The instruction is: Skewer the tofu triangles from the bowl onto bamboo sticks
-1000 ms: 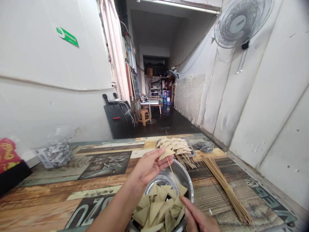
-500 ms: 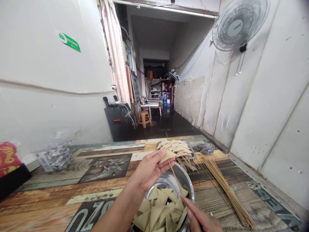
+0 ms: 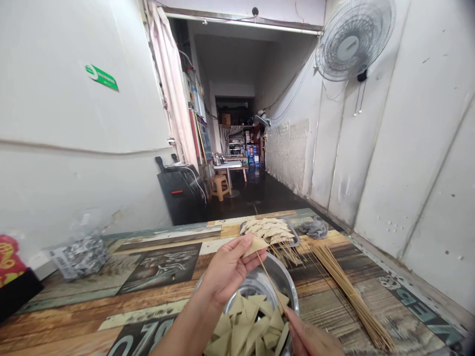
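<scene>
My left hand (image 3: 226, 269) pinches a tan triangular tofu piece (image 3: 255, 244) above a metal bowl (image 3: 287, 284). My right hand (image 3: 309, 338), at the bottom edge, grips a thin bamboo skewer (image 3: 270, 283) whose tip runs up into that piece. The bowl holds several more loose tofu triangles (image 3: 248, 324). Behind it a metal tray (image 3: 295, 238) carries a heap of skewered triangles (image 3: 267, 227).
A long bundle of bare bamboo skewers (image 3: 349, 291) lies to the right of the bowl on the patterned table (image 3: 148, 277). A grey cloth (image 3: 314, 228) lies by the tray, a crumpled foil bag (image 3: 79, 249) at the far left. White walls flank both sides; a fan (image 3: 349, 42) hangs above.
Both hands keep their hold on the tofu piece and skewer; the view has shifted slightly, so the hands and bowl sit a little lower and to the left.
</scene>
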`<state>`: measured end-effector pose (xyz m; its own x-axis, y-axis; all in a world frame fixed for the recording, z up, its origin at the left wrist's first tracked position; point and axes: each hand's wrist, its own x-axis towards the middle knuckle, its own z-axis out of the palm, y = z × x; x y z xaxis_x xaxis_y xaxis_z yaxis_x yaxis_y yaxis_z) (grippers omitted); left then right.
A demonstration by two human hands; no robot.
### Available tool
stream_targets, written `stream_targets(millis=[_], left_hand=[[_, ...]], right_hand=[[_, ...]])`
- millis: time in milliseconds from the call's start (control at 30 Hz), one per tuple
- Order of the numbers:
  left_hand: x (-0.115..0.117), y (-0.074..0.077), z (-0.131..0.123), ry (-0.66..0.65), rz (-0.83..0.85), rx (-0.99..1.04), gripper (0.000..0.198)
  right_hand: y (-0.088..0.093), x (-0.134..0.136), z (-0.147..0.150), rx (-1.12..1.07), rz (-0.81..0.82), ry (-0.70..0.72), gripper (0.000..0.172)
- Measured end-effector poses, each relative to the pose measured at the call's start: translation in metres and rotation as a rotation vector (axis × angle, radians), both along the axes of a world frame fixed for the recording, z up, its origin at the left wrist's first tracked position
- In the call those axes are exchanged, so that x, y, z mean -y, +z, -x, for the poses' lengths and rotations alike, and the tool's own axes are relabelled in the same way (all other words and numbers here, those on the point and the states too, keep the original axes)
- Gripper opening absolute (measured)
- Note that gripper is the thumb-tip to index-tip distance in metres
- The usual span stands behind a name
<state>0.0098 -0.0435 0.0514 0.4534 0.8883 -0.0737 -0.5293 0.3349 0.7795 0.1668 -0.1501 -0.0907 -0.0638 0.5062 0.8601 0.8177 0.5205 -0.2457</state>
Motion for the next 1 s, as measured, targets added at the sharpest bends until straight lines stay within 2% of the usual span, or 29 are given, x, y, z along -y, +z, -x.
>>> stream_targets(millis=[100,167,300,500,700,800,1000], left_hand=[[0.0,0.0,0.0,-0.016,0.013,0.004,0.011],[0.001,0.0,0.001,-0.025,0.009,0.01,0.012],[0.002,0.0,0.003,-0.049,-0.019,0.016,0.014],[0.006,0.001,0.003,-0.078,-0.058,0.005,0.015],[0.011,0.004,0.002,-0.08,-0.07,-0.012,0.013],[0.012,0.003,0.003,-0.084,-0.085,-0.013,0.014],[0.011,0.002,0.004,-0.076,-0.089,-0.028,0.014]], right_hand=[[0.01,-0.001,-0.004,0.031,0.084,0.129,0.041],[0.014,-0.002,-0.004,-0.025,0.091,0.159,0.039],[0.011,-0.006,0.004,-0.181,0.012,0.1,0.031],[0.011,-0.009,0.007,-0.207,0.005,0.125,0.031],[0.027,-0.004,0.006,-0.105,0.069,0.148,0.033],[0.034,-0.003,0.007,-0.101,0.041,0.154,0.032],[0.035,-0.005,0.007,-0.055,0.007,0.141,0.033]])
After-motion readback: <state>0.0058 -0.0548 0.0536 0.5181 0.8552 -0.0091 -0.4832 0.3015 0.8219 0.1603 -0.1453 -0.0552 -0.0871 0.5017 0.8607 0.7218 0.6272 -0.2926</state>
